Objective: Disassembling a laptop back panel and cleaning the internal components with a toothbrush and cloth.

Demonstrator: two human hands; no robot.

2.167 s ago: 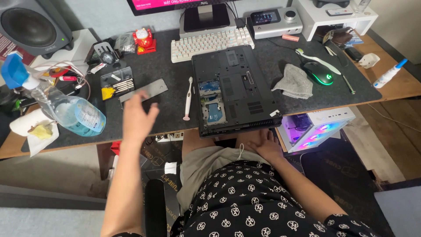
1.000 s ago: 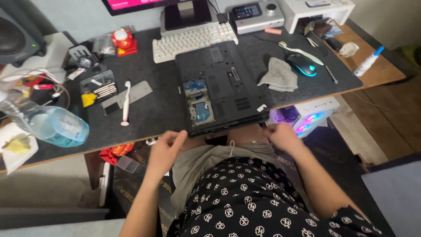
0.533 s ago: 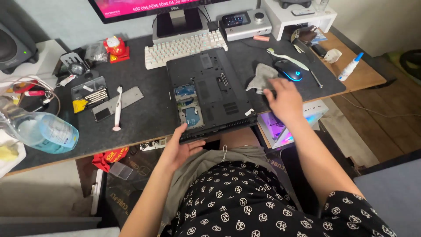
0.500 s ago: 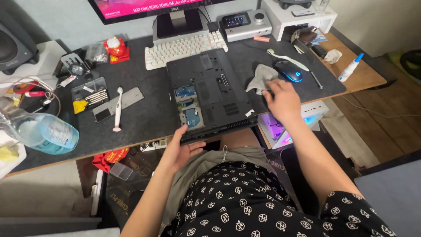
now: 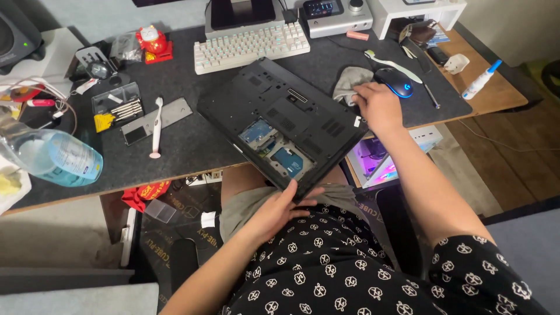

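Left hand [image 5: 280, 210] gripped the near corner of the upturned black laptop [image 5: 280, 125], which overhung the desk mat [image 5: 186, 140] edge, right hand [image 5: 376, 105] pinched the grey cloth [image 5: 350, 81] beside it; best to support the chassis underneath, keeping fingers off the exposed bay.

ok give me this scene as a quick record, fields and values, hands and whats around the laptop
left hand: grips the near corner of the laptop
right hand: at the laptop's far right corner, on the grey cloth
laptop: black, upside down, bottom panel open, overhanging the desk edge
left of it: white toothbrush, screwdriver bit case
behind it: white keyboard
right of it: black mouse
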